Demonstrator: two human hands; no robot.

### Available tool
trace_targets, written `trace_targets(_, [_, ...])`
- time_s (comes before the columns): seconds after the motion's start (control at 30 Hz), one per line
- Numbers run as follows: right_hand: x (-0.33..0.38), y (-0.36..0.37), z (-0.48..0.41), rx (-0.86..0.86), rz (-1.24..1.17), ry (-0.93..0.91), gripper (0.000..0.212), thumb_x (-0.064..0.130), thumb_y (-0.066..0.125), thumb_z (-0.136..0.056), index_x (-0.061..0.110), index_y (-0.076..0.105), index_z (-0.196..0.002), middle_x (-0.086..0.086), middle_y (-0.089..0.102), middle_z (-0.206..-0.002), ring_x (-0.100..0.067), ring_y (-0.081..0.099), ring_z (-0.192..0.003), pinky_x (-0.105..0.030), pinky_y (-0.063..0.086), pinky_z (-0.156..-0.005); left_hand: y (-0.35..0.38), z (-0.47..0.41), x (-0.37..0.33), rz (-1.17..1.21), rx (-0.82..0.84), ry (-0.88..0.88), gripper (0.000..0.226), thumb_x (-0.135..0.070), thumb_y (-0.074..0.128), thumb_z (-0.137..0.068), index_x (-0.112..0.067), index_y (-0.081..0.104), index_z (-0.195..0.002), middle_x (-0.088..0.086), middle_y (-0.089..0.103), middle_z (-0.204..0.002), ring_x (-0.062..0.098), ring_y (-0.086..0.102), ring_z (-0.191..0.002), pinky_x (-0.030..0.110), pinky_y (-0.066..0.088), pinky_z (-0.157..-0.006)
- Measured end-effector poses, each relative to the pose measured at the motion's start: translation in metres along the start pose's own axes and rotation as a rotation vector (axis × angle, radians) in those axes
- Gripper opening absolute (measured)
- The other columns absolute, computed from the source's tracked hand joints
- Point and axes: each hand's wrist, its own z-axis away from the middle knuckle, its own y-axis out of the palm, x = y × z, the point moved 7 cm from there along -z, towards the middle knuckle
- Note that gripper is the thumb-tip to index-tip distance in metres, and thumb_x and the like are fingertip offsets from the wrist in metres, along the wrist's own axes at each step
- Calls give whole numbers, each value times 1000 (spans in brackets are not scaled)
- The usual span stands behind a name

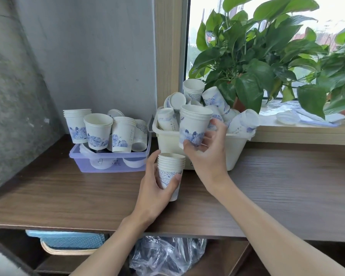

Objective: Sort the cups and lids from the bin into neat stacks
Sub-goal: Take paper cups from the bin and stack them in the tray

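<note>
My left hand [153, 188] grips a nested stack of white paper cups with a blue line pattern [170, 166], upright just above the wooden shelf. My right hand [207, 150] holds a short stack of white cups with blue flowers [193, 124] in front of the cream bin [233, 148]. That bin is piled with loose cups lying at all angles [213, 98]. To the left, a lilac plastic box [108, 162] carries several upright cup stacks [98, 128] and lids.
The dark wooden shelf [68, 196] runs to a grey wall on the left. A leafy potted plant [253, 62] stands on the window sill behind the bin, beside clear lids [289, 117]. Below the shelf sit a blue basket [72, 240] and a crumpled plastic bag [167, 255].
</note>
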Motion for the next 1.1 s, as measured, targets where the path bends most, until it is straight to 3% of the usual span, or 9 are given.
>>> trace_targets(0.1, [-3,7,4,60,-34,37,86,1,70,-75,36,23,-139,-3,62,-99,-14,67,-84,-28,56,-77,2,1,1,-19,39,17,75,-45,72,-81,-35,32,-144,-16,64,-121,8,62,-113,27,49,-97])
trace_targets(0.2, [-6,10,6,142,-3,48,98,4,72,-75,47,15,-144,-6,62,-100,-16,67,-84,-30,56,-80,3,3,-1,-43,43,30,74,-35,75,-84,-36,32,-144,-11,64,-126,8,62,-117,29,49,-100])
trace_targets(0.33, [-13,12,11,207,43,81,89,8,73,-74,46,26,-139,-3,61,-100,-16,65,-83,-34,57,-79,3,3,-1,-40,50,46,75,-26,77,-86,-32,31,-146,-8,64,-128,11,63,-117,33,50,-101])
trace_targets(0.53, [-23,10,15,245,24,147,85,11,73,-74,42,27,-138,-6,60,-111,-17,62,-97,-29,53,-85,4,5,-6,-58,62,73,75,-23,77,-86,-45,30,-141,-12,65,-125,9,65,-113,26,51,-95])
trace_targets(0.67, [-22,8,16,253,9,192,59,28,73,-83,26,42,-133,3,54,-126,-12,57,-111,-33,49,-97,3,4,-6,-67,51,73,75,-27,77,-85,-46,30,-141,-11,64,-124,10,64,-112,31,52,-96])
trace_targets(0.73, [-24,6,16,240,49,222,49,31,65,-89,18,48,-133,4,56,-126,-13,58,-109,-36,48,-98,3,5,-7,-67,50,80,76,-25,78,-85,-48,30,-139,-11,64,-124,10,64,-112,32,52,-96])
trace_targets(0.83, [-28,8,17,273,96,246,46,31,61,-93,17,49,-135,5,59,-125,-8,57,-112,-30,45,-101,3,5,-8,-67,46,85,76,-23,78,-85,-49,30,-139,-10,64,-125,9,63,-114,33,51,-98])
trace_targets(1.1, [-32,8,20,295,125,300,44,28,66,-88,18,52,-129,2,66,-116,-9,61,-107,-27,47,-96,4,4,-3,-74,68,80,85,-36,76,-85,-46,23,-150,-7,53,-145,13,54,-131,46,44,-109])
